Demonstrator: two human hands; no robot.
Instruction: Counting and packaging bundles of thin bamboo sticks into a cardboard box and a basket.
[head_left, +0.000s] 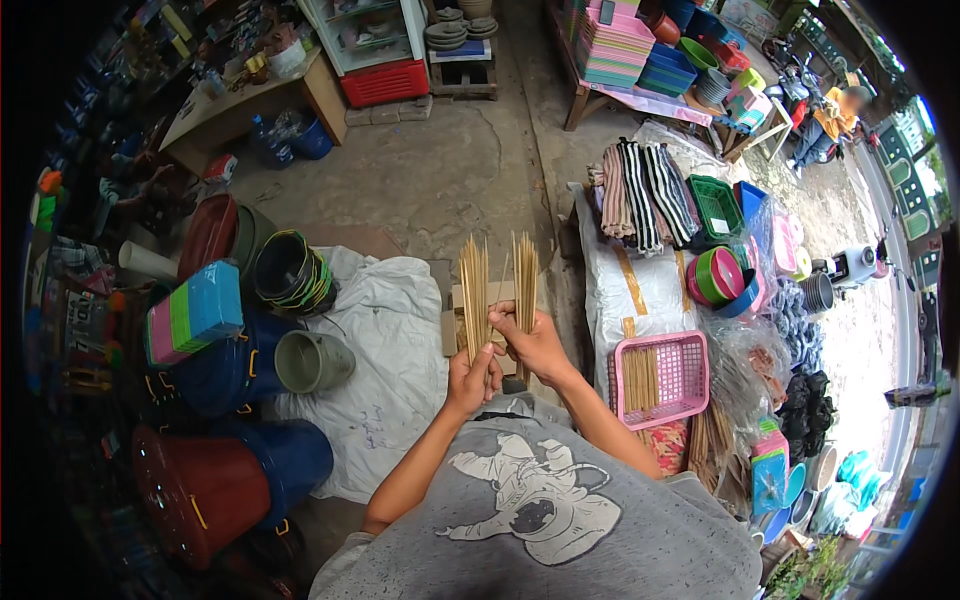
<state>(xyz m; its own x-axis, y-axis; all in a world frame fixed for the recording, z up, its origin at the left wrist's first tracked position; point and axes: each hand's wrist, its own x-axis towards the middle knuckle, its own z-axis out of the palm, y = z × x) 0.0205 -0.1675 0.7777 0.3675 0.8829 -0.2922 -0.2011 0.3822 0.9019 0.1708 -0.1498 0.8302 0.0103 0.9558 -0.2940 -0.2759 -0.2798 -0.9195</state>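
My left hand (474, 375) grips a bundle of thin wooden sticks (473, 292), held upright with the tips pointing away from me. Close beside it, my right hand (534, 341) is closed around a second bundle of sticks (526, 281). Between the two bundles one single stick (504, 281) leans at a slant by my right thumb and fingers. Behind and below the hands, partly hidden by them, is a cardboard box (451, 334). To the right, a pink plastic basket (691, 375) holds more sticks (640, 379) laid side by side in its left half.
At left, a white sack (390, 300) lies beside a grey-green bucket (315, 361), black buckets (289, 266) and large lidded tubs (225, 487). Striped cloths (637, 191) and plastic basins (716, 274) crowd the right. A person (832, 120) sits far off at upper right.
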